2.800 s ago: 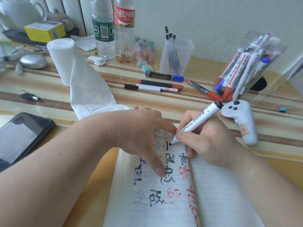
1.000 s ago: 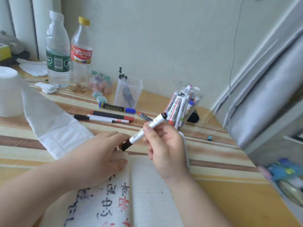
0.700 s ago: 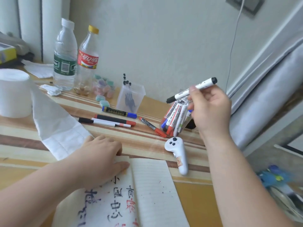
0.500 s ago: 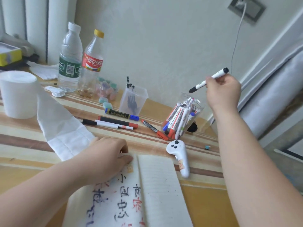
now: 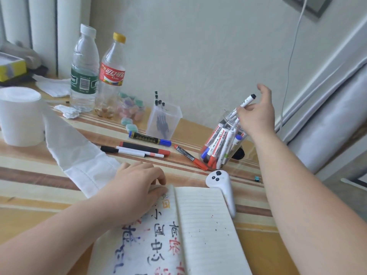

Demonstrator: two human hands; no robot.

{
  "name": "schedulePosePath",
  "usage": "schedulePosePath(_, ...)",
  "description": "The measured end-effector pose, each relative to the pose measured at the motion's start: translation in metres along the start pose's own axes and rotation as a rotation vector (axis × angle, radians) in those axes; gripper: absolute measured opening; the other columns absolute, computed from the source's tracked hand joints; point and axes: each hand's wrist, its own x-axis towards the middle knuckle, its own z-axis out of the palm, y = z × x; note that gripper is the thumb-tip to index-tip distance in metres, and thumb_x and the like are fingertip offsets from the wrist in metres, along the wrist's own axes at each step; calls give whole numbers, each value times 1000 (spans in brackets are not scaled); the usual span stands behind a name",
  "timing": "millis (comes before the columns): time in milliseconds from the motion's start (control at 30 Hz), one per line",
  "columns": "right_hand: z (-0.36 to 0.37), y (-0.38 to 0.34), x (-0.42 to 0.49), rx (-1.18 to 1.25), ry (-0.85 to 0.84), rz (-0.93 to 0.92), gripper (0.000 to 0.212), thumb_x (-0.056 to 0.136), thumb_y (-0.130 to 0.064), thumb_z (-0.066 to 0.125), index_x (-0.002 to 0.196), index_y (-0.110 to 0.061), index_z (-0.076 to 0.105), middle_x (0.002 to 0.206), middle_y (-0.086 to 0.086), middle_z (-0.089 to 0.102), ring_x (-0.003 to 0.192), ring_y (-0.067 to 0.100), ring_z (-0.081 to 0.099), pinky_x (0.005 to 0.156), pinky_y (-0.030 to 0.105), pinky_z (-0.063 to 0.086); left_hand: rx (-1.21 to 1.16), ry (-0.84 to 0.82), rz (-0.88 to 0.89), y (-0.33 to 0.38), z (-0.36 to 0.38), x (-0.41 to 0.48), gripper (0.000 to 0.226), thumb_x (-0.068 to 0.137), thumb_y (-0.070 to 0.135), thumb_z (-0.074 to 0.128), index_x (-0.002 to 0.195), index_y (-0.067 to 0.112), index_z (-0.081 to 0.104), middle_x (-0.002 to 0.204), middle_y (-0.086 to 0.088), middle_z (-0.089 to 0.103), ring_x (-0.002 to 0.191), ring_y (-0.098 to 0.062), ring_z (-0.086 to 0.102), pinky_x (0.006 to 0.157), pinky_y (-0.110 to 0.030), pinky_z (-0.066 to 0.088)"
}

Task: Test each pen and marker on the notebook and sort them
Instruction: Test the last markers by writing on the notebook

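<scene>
An open notebook with black, blue and red test writing lies at the near edge of the table. My left hand rests on its left page, fingers loosely bent. My right hand is raised over the clear jar of white markers at the right. It pinches a white marker with a black cap, whose lower end dips into the jar's mouth. Several loose markers lie in the middle of the table: a blue-capped one, a black and red one, a thin white one and a red pen.
A white controller lies against the notebook's right edge. A small clear cup of black refills stands behind the loose markers. Two bottles and a paper roll with a trailing sheet stand at the left. The wall is close behind.
My right hand stopped writing, lifted the capped marker up and to the right, then lowered it to the jar's mouth. My left hand stayed on the notebook.
</scene>
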Motion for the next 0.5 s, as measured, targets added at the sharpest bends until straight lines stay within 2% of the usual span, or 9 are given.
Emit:
schedulePosePath(133,7,5,4,-12,-10,-30,42,96,-17,56,136,-30,53,72,-11,62,65,14,60,70,29,51,21,-9,2,-1,3,1,10,100,55,46,104,45,49,97,24,46,103,-2,41,100,-28,32)
schedulePosePath(233,11,9,9,58,-30,-7,45,98,-19,50,142,-28,54,68,-9,58,57,12,51,66,25,45,33,-6,2,-2,4,2,13,99,54,46,105,44,51,97,23,47,102,-2,40,98,-28,31)
schedulePosePath(300,11,9,10,73,-28,-17,43,98,-18,53,139,-28,55,71,-9,60,55,10,52,61,22,44,35,-6,6,-2,4,2,10,100,54,46,103,45,49,97,23,46,101,-2,39,98,-29,31)
schedulePosePath(400,10,6,7,78,13,-51,35,95,-17,61,128,-28,61,79,-6,66,64,6,61,60,14,45,30,-14,8,-1,5,1,10,100,54,46,103,45,49,100,23,49,103,-2,40,99,-29,32)
schedulePosePath(500,9,5,6,30,29,-104,34,91,-13,66,123,-23,66,86,1,70,75,11,65,73,19,52,36,-28,0,-1,6,0,15,100,55,45,106,44,52,102,22,51,104,-2,41,101,-30,32)
